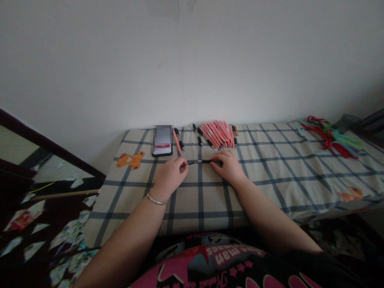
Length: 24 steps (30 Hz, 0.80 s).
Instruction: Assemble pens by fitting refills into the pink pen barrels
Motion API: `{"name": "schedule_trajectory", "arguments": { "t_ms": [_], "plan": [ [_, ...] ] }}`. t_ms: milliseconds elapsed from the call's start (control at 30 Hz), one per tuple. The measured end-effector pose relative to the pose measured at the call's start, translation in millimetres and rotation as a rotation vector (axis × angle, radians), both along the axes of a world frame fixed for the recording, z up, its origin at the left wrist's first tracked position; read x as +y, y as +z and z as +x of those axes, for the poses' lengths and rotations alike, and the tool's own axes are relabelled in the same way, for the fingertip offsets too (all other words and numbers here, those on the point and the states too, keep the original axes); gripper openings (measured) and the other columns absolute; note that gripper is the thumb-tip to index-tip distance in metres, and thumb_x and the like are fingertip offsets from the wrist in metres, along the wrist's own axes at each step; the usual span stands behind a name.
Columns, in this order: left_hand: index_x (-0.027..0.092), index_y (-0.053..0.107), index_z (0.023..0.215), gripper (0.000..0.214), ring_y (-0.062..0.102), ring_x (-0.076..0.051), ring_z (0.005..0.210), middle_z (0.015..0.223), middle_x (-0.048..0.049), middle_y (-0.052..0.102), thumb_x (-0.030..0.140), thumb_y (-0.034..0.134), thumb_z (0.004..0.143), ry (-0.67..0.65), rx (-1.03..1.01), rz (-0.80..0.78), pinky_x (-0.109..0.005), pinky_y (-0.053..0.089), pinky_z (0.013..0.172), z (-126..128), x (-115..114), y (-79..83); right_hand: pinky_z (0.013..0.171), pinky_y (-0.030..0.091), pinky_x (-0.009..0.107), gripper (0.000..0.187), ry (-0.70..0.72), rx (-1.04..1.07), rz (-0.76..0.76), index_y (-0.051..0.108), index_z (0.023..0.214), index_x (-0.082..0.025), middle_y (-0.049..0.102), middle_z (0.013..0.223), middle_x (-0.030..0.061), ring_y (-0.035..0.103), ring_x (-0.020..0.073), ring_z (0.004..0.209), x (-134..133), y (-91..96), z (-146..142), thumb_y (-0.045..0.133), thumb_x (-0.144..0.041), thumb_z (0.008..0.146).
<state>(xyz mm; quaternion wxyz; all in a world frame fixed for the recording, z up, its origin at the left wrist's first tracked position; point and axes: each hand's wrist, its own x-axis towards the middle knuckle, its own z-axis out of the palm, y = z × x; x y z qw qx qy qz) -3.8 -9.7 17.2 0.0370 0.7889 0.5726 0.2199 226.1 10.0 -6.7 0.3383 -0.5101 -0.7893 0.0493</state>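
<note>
My left hand (174, 172) is closed in a pinch on a thin dark pen refill (190, 163) that points right. In the pinched fingers of my right hand (226, 166) is a black pen part (206, 161), its pale end turned left toward the refill. The two ends are close together in line; whether they touch I cannot tell. Just beyond my right hand lies a pile of pink pen barrels (219, 134) with several black pen pieces (200, 141) around it. Past my left hand, a pink pen barrel (177, 141) lies by a few black pieces (181, 145).
A phone (163, 150) with a lit screen lies at the back left. A tangle of red and green strips (333, 138) is at the right end of the checked tablecloth (186, 200). The wall (192, 72) stands behind; paper scraps (69, 232) litter the lower left.
</note>
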Motion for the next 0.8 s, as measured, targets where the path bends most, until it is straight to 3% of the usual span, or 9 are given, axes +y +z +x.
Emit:
{"name": "schedule_trajectory", "arguments": {
  "t_ms": [500,800],
  "plan": [
    [0.020,0.061,0.085,0.010,0.057,-0.015,0.077,0.087,-0.0028,0.062,0.025,0.052,0.083,-0.163,-0.041,-0.034,-0.026,0.041,0.065,0.3,1.6,0.7,0.088,0.045,0.041,0.012,0.069,0.007,0.054,0.067,0.089,-0.023,0.064,0.094,0.0057,0.056,0.0231,0.094,-3.1,5.9,-2.2,0.061,-0.021,0.079],
    [0.020,0.060,0.093,0.014,0.059,-0.017,0.087,0.093,-0.0036,0.062,0.017,0.053,0.081,-0.280,-0.099,0.003,-0.029,0.047,0.078,-0.5,3.9,-5.0,0.086,0.045,0.038,0.010,0.135,0.018,0.072,0.066,0.089,-0.022,0.063,0.093,0.0054,0.055,0.0217,0.093,-3.6,5.3,-3.2,0.062,-0.022,0.079]
  ]
}}
